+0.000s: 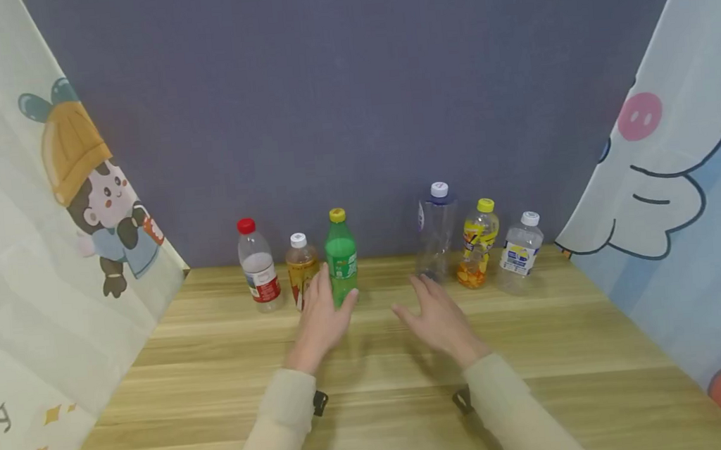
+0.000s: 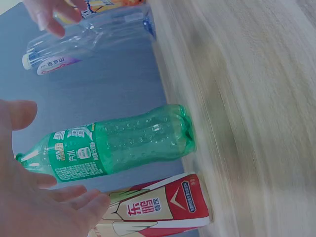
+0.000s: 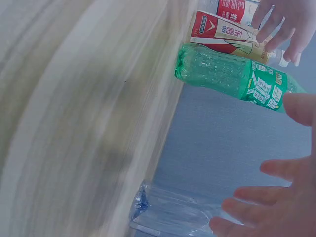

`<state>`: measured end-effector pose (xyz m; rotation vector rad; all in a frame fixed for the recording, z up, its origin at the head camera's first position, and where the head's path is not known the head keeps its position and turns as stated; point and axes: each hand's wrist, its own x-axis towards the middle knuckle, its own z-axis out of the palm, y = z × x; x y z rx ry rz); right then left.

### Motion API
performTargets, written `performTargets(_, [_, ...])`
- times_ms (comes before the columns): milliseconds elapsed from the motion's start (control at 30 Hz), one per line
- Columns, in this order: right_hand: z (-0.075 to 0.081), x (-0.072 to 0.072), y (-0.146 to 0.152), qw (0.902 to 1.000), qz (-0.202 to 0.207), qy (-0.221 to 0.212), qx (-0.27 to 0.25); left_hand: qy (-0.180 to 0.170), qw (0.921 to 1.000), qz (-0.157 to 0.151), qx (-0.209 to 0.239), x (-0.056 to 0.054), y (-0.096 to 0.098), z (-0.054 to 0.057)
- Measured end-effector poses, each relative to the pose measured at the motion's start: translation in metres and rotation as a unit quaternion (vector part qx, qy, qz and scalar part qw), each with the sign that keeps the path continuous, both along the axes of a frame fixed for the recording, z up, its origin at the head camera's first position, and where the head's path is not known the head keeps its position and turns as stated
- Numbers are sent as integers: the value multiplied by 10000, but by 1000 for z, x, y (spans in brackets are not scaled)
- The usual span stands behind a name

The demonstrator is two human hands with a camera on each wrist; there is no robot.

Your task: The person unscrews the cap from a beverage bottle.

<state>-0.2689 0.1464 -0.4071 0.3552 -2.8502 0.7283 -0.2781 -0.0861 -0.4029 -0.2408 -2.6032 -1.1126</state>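
My left hand (image 1: 324, 318) reaches out in front of the green bottle (image 1: 342, 255) and the amber bottle (image 1: 302, 263). Its fingers are extended, the thumb is spread, and nothing is held. In the left wrist view, the green bottle (image 2: 128, 140) stands beyond that palm with its white-lettered label showing. My right hand (image 1: 439, 315) is extended likewise, near the lower part of a tall clear bottle (image 1: 439, 233) with a white cap. Spread fingers of this hand show in the right wrist view beside the clear bottle (image 3: 173, 210); whether they touch it I cannot tell.
A red-capped bottle (image 1: 261, 268) stands at the left of the row. On the right are a yellow-capped bottle (image 1: 478, 245) and a small white-capped bottle (image 1: 520, 253). Behind the wooden table (image 1: 387, 406) rises a dark grey panel (image 1: 352, 112); printed curtains (image 1: 5, 232) hang at both sides.
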Motion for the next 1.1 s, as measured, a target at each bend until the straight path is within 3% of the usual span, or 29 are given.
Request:
performTargets(567, [23,-26,-14,9977,303,262,-551,-310,9979,44,574,-20,8,-2])
performTargets(833, [40,-38,-23,9950,451,234,-866,-143,9974,201,672,-27,10,2])
performTargets(1100, [54,-49,-39,9907,612,31,-1217,51,9972,191,727,-33,12,14])
